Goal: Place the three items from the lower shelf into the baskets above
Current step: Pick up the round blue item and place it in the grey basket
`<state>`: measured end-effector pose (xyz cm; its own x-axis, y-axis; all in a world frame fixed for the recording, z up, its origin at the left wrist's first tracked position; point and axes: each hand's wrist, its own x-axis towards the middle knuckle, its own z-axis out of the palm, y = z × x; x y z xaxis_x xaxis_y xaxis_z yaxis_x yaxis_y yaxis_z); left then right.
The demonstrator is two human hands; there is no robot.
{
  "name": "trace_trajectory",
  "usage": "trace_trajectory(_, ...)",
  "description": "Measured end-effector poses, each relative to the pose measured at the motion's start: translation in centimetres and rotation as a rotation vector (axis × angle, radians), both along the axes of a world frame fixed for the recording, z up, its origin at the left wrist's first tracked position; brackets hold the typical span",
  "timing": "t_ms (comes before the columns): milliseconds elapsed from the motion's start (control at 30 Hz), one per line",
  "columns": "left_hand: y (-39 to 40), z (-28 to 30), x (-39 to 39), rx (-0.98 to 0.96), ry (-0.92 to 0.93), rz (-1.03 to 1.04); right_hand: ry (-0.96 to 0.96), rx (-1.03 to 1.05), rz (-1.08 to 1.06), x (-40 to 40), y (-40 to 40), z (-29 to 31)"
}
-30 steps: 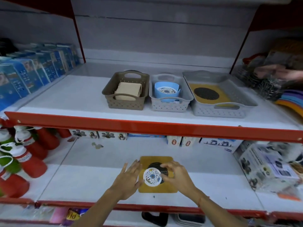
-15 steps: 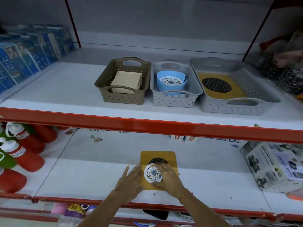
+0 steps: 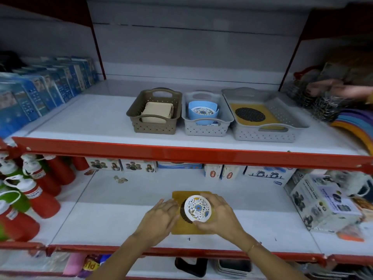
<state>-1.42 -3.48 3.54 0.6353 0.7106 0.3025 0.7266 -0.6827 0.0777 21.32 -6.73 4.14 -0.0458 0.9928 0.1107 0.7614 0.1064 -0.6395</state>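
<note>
Lower shelf [image 3: 105, 219] near front edge: yellow mat [image 3: 182, 229] lying flat, right hand [image 3: 219, 216] fingers gripping floral round disc [image 3: 198, 208] just above it, left hand [image 3: 159, 217] open, fingers resting on mat's left edge beside disc.

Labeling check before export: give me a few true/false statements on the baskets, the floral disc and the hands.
1. Three baskets stand on the upper shelf. True.
2. The brown basket is empty. False: a beige square item lies in it.
3. The right hand grips the floral disc. True.
4. The floral disc is over a yellow board. True.
5. The left hand reaches into the wide grey basket. False: it is down by the board.
</note>
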Motion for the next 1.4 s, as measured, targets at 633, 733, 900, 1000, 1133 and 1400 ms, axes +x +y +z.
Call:
trace_trajectory(633,4.8,23.6,3.1,0.374,-0.457,-0.033,0.217,0.499,0.048,3.3,2.3,25.1)
trace_trajectory(733,7.9,24.3,3.7,0.281,-0.204,0.130,0.131,0.389,-0.005,4.6,5.8,26.8)
trace_trajectory(900,11.0,22.4,4.3,0.178,0.026,0.223,0.005,0.212,-0.014,5.4,11.1,27.1)
trace_trajectory(1000,11.6,21.5,4.3,0.263,0.019,0.241,-0.082,0.183,-0.011,5.2,13.8,26.7)
trace_trajectory(1133,11.7,21.0,4.3,0.330,-0.016,0.226,-0.129,0.161,0.001,4.8,16.8,25.9)
trace_trajectory(1400,11.4,21.0,4.2,0.350,-0.048,0.239,-0.198,0.144,0.036,3.9,19.0,24.7)
